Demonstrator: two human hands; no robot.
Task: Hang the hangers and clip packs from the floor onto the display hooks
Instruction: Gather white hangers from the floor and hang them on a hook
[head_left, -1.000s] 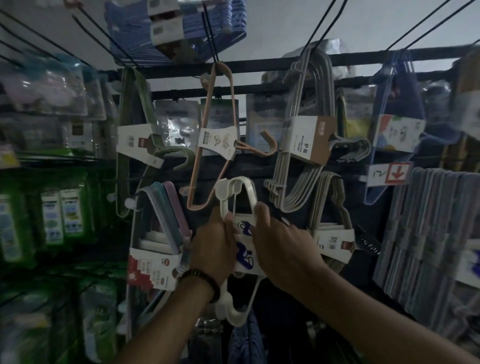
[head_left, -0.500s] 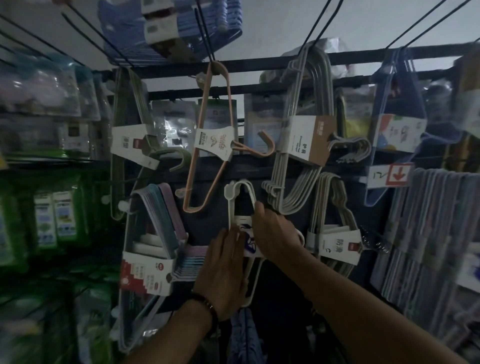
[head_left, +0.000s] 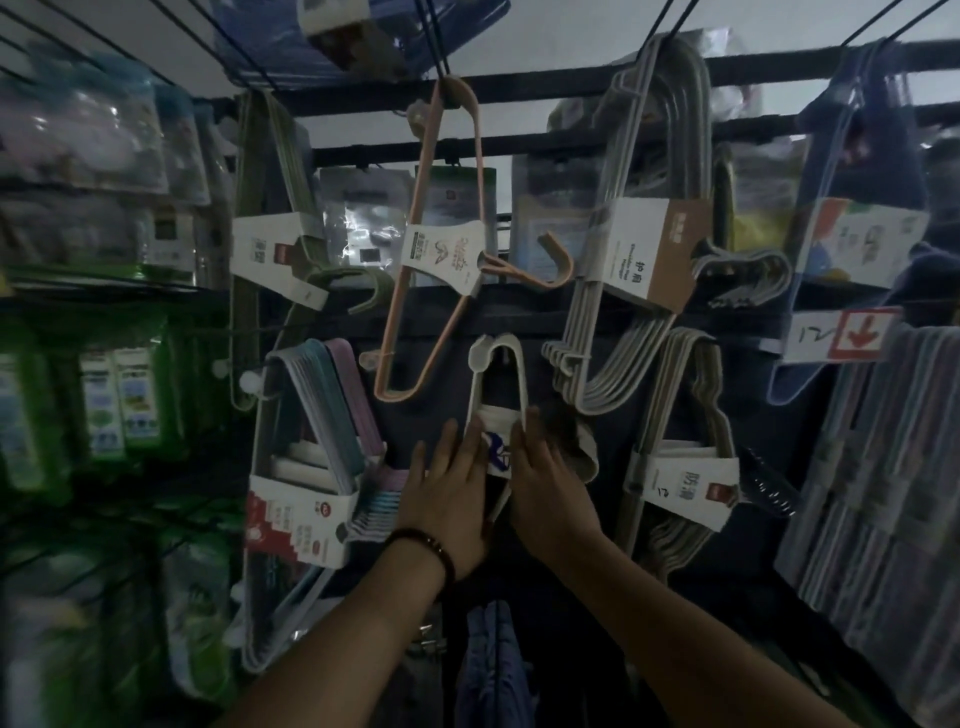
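At centre frame, both your arms reach up to the white hanger pack (head_left: 496, 418). Your left hand (head_left: 447, 493) lies flat, fingers spread, against it; your right hand (head_left: 545, 483) pinches its right side

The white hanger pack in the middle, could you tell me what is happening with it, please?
A person is hanging the white hanger pack on the rack, below a pink hanger and beside a grey hanger pack. Its top loop is up at a hook, though whether it is fully on is hard to tell. The left hand rests flat against the pack; the right hand pinches its right edge.
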